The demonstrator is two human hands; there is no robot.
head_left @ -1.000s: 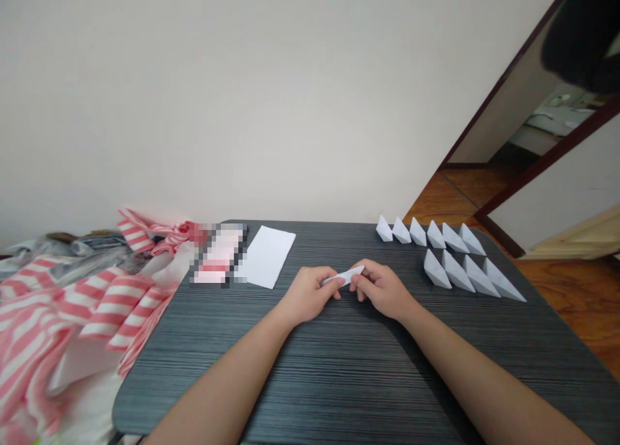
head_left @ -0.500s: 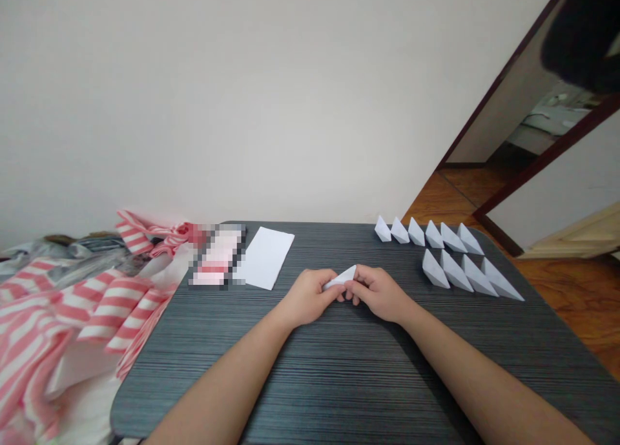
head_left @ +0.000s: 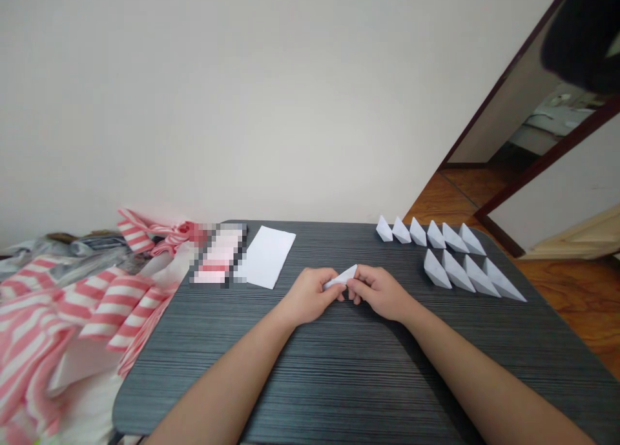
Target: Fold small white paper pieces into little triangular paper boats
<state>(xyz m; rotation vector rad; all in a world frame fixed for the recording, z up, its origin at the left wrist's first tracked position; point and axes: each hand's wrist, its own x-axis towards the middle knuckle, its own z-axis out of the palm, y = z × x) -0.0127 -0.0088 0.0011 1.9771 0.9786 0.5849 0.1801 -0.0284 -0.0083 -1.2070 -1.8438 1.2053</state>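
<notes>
My left hand (head_left: 310, 296) and my right hand (head_left: 380, 292) meet over the middle of a dark grey striped table (head_left: 339, 367). Both are closed in a pinch on one small folded piece of white paper (head_left: 342, 276), which pokes up between the fingertips. The hands rest low on the tabletop. To the right, two rows of several finished white folded paper shapes (head_left: 455, 258) stand on the table, apart from my hands.
A flat white sheet of paper (head_left: 266, 256) lies at the back left of the table beside a blurred pink and white item (head_left: 217, 254). Pink and white striped cloth (head_left: 72, 309) is heaped off the left edge. Wooden floor and a doorway lie right.
The folded paper has been pinched tighter, from a longer flat strip into a shorter raised point, and my hands have drawn closer together. Nothing else has moved.
</notes>
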